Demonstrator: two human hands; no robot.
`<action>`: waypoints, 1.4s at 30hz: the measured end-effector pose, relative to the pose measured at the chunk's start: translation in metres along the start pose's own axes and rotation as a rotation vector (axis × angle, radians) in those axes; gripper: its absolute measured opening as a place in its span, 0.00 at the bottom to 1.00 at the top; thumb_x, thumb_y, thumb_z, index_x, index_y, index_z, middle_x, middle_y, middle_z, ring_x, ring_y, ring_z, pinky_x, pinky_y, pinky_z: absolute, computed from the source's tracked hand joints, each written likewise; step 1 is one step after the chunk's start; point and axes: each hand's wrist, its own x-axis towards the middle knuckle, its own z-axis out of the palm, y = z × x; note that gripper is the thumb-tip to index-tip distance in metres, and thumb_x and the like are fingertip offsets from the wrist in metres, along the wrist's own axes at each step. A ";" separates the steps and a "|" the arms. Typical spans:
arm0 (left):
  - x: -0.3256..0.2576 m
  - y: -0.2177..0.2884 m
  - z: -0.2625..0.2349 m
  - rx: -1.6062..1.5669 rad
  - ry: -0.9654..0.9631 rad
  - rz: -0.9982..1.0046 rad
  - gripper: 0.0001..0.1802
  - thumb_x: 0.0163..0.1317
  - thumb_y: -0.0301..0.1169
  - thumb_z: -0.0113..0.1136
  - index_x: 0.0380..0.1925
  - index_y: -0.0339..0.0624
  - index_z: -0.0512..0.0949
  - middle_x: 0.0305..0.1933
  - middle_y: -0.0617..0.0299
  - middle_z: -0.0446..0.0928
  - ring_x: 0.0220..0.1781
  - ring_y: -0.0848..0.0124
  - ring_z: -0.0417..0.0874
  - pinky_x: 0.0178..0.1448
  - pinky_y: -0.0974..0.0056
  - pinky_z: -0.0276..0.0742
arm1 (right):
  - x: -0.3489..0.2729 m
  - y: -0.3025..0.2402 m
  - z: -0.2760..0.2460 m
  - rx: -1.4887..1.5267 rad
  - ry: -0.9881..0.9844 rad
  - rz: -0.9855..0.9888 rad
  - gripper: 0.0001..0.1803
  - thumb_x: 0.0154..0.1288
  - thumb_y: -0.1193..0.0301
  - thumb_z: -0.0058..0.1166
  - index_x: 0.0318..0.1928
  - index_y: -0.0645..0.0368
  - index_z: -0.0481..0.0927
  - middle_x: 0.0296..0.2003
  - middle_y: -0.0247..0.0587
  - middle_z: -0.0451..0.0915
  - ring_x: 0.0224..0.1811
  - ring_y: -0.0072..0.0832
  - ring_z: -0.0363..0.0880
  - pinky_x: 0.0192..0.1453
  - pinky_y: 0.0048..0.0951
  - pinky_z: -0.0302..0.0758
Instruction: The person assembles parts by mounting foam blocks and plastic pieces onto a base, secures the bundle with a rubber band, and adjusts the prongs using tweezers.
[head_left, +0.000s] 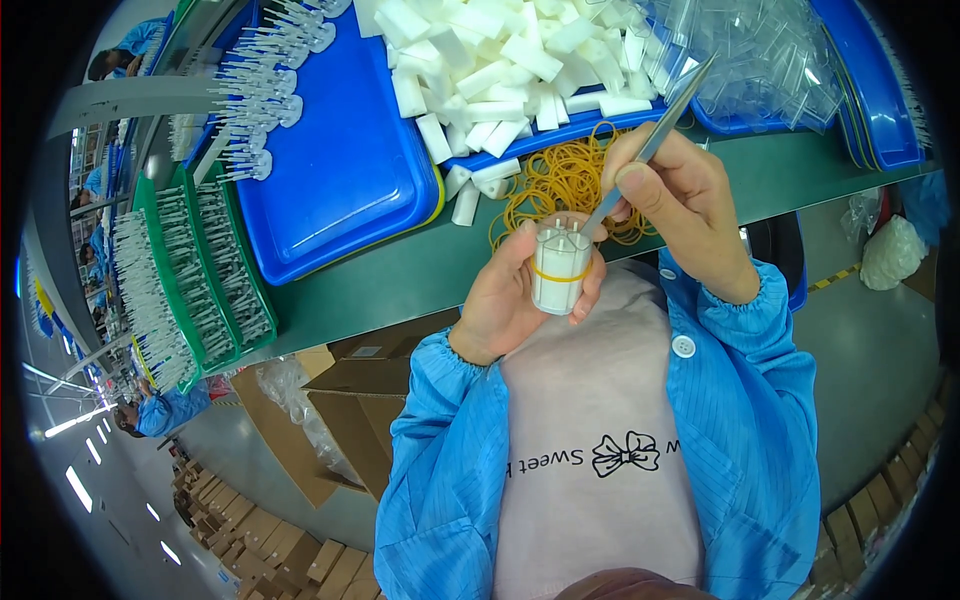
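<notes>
Both hands are raised in front of the chest, above the near edge of the green surface [400, 270]. Behind them lie a blue tray [340, 170], a second tray heaped with white foam blocks [500, 60], and a loose pile of yellow rubber bands [560, 180].

Left hand [505, 300] is wrapped around a small bundle of white pieces [560, 265], upright and bound by one yellow band. Right hand [680, 200] pinches metal tweezers [650, 140] pen-style, long axis slanting from upper right down to lower left, tip at the bundle's open top. So the bundle sits just below and left of the right hand, which is the working one.

What the tip touches is too small to tell (the left fingers hide the bundle's far side).
</notes>
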 end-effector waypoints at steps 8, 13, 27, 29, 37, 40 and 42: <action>0.001 -0.002 -0.005 -0.168 -0.109 -0.051 0.35 0.69 0.58 0.26 0.51 0.38 0.69 0.30 0.53 0.73 0.24 0.67 0.72 0.27 0.64 0.67 | -0.002 -0.004 0.008 0.023 -0.005 0.055 0.12 0.71 0.65 0.47 0.37 0.62 0.72 0.29 0.32 0.72 0.30 0.14 0.69 0.34 0.17 0.67; -0.001 -0.003 -0.005 -0.355 -0.153 -0.027 0.38 0.66 0.63 0.28 0.50 0.39 0.68 0.30 0.55 0.72 0.23 0.68 0.72 0.25 0.67 0.66 | -0.010 -0.013 -0.007 -0.155 0.148 -0.023 0.08 0.70 0.71 0.46 0.40 0.65 0.74 0.33 0.34 0.75 0.32 0.15 0.73 0.35 0.17 0.71; 0.009 -0.002 0.015 -0.106 0.102 -0.182 0.38 0.68 0.61 0.22 0.58 0.41 0.66 0.36 0.56 0.74 0.30 0.68 0.75 0.27 0.67 0.70 | -0.023 -0.015 -0.013 -0.114 0.101 -0.096 0.09 0.70 0.73 0.46 0.41 0.67 0.75 0.34 0.37 0.76 0.34 0.18 0.73 0.39 0.21 0.71; 0.008 -0.004 0.010 -0.126 -0.040 -0.130 0.37 0.68 0.61 0.23 0.55 0.41 0.67 0.35 0.56 0.74 0.30 0.69 0.76 0.27 0.67 0.70 | -0.017 -0.012 -0.006 -0.040 0.059 -0.058 0.09 0.70 0.72 0.46 0.41 0.67 0.75 0.33 0.37 0.76 0.32 0.18 0.73 0.38 0.20 0.71; 0.008 -0.008 0.009 -0.116 -0.056 -0.188 0.36 0.67 0.62 0.24 0.50 0.43 0.67 0.35 0.57 0.74 0.29 0.70 0.75 0.27 0.68 0.70 | -0.011 -0.001 -0.004 0.103 -0.032 0.172 0.15 0.70 0.61 0.48 0.35 0.62 0.73 0.31 0.34 0.74 0.29 0.17 0.70 0.35 0.19 0.68; 0.009 -0.009 0.009 -0.086 -0.068 -0.194 0.36 0.67 0.63 0.24 0.49 0.42 0.67 0.34 0.57 0.74 0.29 0.70 0.75 0.26 0.68 0.70 | -0.009 -0.001 -0.004 0.160 -0.096 0.267 0.16 0.70 0.60 0.47 0.34 0.62 0.73 0.29 0.34 0.73 0.25 0.16 0.68 0.31 0.19 0.66; 0.009 -0.010 0.010 -0.079 -0.073 -0.202 0.37 0.67 0.63 0.23 0.49 0.42 0.67 0.34 0.57 0.74 0.28 0.71 0.75 0.25 0.69 0.70 | -0.008 -0.003 0.000 0.160 -0.087 0.271 0.16 0.70 0.60 0.47 0.34 0.62 0.73 0.28 0.34 0.73 0.24 0.16 0.68 0.30 0.19 0.66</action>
